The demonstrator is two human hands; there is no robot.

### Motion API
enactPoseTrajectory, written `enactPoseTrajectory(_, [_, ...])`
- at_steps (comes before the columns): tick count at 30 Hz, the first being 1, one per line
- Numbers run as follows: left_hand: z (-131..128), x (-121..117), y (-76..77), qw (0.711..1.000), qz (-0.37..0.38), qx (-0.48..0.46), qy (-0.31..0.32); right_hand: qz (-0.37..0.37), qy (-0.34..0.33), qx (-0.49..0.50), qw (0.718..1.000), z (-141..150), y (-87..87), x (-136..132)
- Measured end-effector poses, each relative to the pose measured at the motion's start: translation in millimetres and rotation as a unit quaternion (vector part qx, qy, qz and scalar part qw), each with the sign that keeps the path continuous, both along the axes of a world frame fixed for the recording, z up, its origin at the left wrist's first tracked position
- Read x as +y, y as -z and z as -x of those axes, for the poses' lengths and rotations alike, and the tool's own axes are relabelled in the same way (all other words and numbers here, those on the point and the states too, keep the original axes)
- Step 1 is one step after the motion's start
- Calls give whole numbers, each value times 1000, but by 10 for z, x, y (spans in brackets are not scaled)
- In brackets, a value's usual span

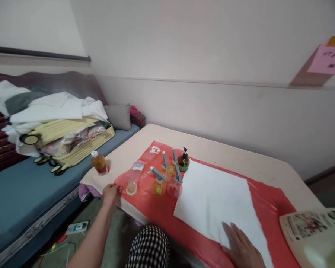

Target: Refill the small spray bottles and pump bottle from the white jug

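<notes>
My left hand [110, 193] pinches the left edge of the red plastic sheet [265, 208] that covers the table, close to a clear cup [131, 188]. My right hand [240, 245] lies flat with fingers spread on the near corner of a white cloth [214, 197] laid over the red sheet. Several small spray bottles [167, 178] with grey heads and a dark pump bottle [183, 160] stand in a cluster left of the cloth. An amber bottle with a white cap [99, 162] stands on the bare table corner.
The beige table [234, 156] runs along the wall. A blue bed [22, 190] on the left carries an open yellow suitcase [72, 143] and white bedding. A printed fan-like item [315, 230] lies at the right edge. My checked trouser knee [149, 247] is below the table.
</notes>
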State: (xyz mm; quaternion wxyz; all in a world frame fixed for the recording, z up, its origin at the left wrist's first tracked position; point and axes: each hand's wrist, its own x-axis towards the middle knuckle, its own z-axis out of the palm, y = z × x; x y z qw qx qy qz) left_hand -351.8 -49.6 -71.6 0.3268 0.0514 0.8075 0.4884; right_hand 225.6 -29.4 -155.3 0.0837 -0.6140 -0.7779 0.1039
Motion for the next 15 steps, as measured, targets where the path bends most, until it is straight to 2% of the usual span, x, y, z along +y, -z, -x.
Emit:
enactPoseTrajectory(7, [93, 20, 174, 996, -49, -45, -64, 120, 3, -72, 990, 207, -176, -83])
enactPoseTrajectory(15, [139, -31, 351, 985, -107, -3, -133, 130, -14, -144, 981, 227, -135, -104])
